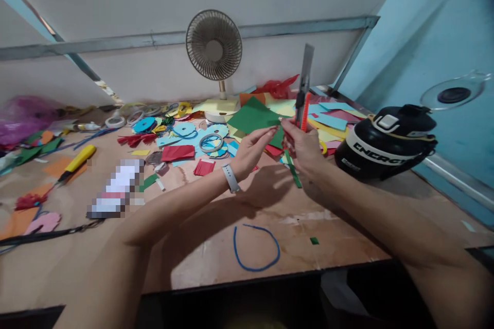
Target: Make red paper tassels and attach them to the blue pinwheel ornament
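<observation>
My right hand (303, 146) is closed around a box cutter (304, 87) with an orange and black body, its metal end pointing up. A narrow green paper strip (293, 169) hangs below these fingers. My left hand (250, 153), with a light band on the wrist, has its fingers pressed together close to the right thumb. Whatever lies between its fingertips is too small to make out. Just behind both hands is a green paper sheet (252, 115); whether either hand touches it, I cannot tell. A loop of blue cord (278, 252) and a small green scrap (314, 241) lie nearer me.
A fan (214, 46) stands at the back among coloured paper pieces and tape rolls (211, 144). On the right is a black jug (386, 144) with its clear lid raised. A phone (116, 187) and a yellow-handled tool (79, 159) lie left.
</observation>
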{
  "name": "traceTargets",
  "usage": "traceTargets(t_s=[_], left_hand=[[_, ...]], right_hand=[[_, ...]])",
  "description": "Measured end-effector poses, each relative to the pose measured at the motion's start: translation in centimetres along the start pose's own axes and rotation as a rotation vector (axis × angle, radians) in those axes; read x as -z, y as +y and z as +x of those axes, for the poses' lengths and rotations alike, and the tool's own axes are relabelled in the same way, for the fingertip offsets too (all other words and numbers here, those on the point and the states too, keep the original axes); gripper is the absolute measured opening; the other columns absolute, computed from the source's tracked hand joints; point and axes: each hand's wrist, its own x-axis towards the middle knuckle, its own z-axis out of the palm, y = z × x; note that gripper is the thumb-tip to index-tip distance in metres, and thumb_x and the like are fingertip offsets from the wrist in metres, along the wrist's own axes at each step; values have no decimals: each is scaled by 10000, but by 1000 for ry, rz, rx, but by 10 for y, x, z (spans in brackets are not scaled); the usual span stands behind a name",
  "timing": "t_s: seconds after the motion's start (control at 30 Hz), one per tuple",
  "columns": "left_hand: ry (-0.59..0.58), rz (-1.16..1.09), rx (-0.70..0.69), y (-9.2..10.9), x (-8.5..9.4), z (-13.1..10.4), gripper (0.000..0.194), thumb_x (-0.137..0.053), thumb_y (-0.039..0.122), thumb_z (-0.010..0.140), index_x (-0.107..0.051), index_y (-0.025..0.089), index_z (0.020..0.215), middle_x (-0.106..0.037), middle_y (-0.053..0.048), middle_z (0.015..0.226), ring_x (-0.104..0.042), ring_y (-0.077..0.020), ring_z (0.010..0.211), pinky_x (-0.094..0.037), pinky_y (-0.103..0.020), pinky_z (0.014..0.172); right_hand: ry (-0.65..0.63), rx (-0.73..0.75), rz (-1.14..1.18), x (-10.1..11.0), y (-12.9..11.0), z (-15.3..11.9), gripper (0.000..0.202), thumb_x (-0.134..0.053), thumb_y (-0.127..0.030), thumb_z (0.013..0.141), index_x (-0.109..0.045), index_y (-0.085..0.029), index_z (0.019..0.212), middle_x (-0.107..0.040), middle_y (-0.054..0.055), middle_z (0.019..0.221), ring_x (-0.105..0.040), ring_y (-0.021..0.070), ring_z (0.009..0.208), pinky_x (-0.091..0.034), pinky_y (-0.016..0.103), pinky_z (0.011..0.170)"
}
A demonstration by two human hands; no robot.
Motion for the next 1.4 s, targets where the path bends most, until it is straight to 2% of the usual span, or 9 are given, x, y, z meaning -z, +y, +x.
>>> traceTargets(t_s=[0.1,0.2,0.5,0.7,0.83,1.0,1.13,1.23,1.4], left_hand=[[77,-109,79,-1,1,-20,283,-772,414,839,-798,194,1014,-774,-51,1091,-681,-186,1053,-510,-317,985],[173,-251,147,-5,-1,-34,261,-802,400,815,-796,200,981,-773,-34,1080,-691,-154,1002,-522,-293,955],[195,-310,115,-8,10,-48,312,-831,434,789,-772,172,946,-770,-46,1038,-707,-155,993,-529,-299,974],[222,-241,151,8,38,-59,391,-864,486,736,-666,170,851,-739,-2,894,-709,-126,875,-559,-276,889],[243,-130,271,26,70,-76,405,-855,466,759,-607,164,865,-767,-36,927,-738,-152,885,-568,-238,735],[245,-111,354,26,102,-98,402,-874,440,743,-647,125,846,-752,-29,831,-681,-77,663,-536,-179,607],[165,-176,428,23,110,-105,436,-881,473,727,-684,105,851,-724,-23,725,-645,-70,573,-521,-181,559],[118,-228,457,26,111,-105,473,-913,491,669,-675,104,802,-720,-27,692,-639,-74,544,-516,-187,548],[90,-251,479,26,109,-106,474,-923,478,659,-675,99,801,-734,-35,700,-658,-81,545,-521,-184,548]], right_hand=[[-30,-130,9,-9,12,-18,393,-884,-477,604,-619,-222,743,-485,-84,530,-330,66,418,-230,257,399],[-60,-136,-37,-16,19,-34,394,-862,-501,625,-622,-229,780,-507,-70,563,-359,82,449,-281,269,427],[-186,-171,-158,-15,35,-57,397,-816,-550,694,-639,-224,836,-494,-78,560,-391,95,462,-330,252,442],[-419,-102,-289,-8,30,-55,333,-797,-524,754,-719,-222,872,-723,24,912,-640,173,801,-511,301,741],[-434,-33,-502,-3,16,-44,335,-770,-533,774,-735,-222,894,-715,30,859,-634,206,785,-484,307,683],[-480,179,-852,10,18,-34,337,-668,-553,834,-724,-221,858,-626,5,664,-532,174,584,-378,294,544],[-594,631,-1193,26,26,-23,272,-628,-449,832,-747,-211,887,-692,28,690,-594,181,586,-383,299,568],[-585,926,-1255,35,27,-12,240,-632,-419,824,-740,-205,833,-715,53,690,-627,199,598,-393,312,573],[-650,1087,-1276,43,18,0,256,-587,-378,862,-721,-186,759,-723,90,687,-622,214,577,-409,337,565]])
